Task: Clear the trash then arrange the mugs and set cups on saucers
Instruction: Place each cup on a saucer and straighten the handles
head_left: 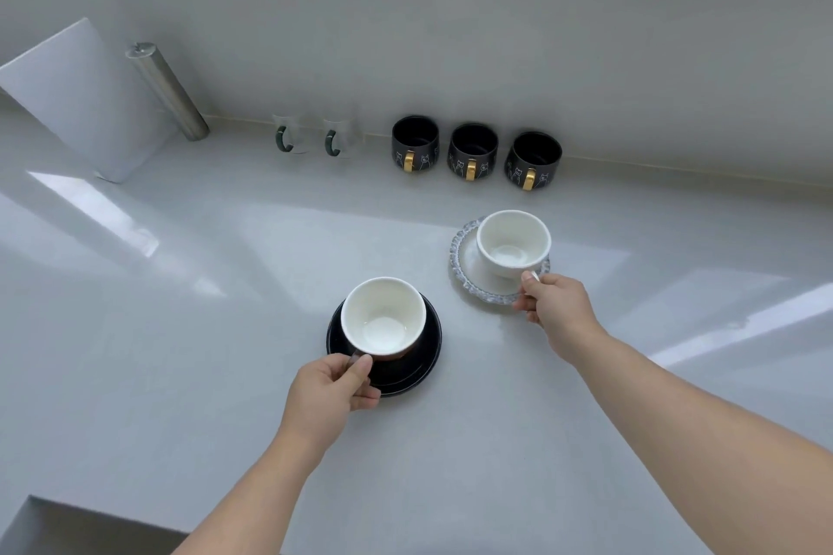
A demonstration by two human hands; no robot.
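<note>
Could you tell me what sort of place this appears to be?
Probably a kitchen or pantry counter: a glossy pale grey worktop against a wall, with three black mugs with gold handles and two clear glass mugs with green handles lined up at the back, beside a metal paper-towel pole.

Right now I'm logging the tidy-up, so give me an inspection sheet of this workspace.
Surface: glossy pale grey countertop, glare patches.
Job's things: white-lined dark cup on round black saucer; white cup on clear ruffled glass saucer; three black mugs with gold handles and two clear glass mugs with green handles lined along the back wall.
Clutter: nothing seen.
Hands: left hand fingers pinch dark cup's handle; right hand fingers pinch white cup's handle.
Cables: nothing seen.
Surroundings: white board, steel cylinder, far left.
</note>
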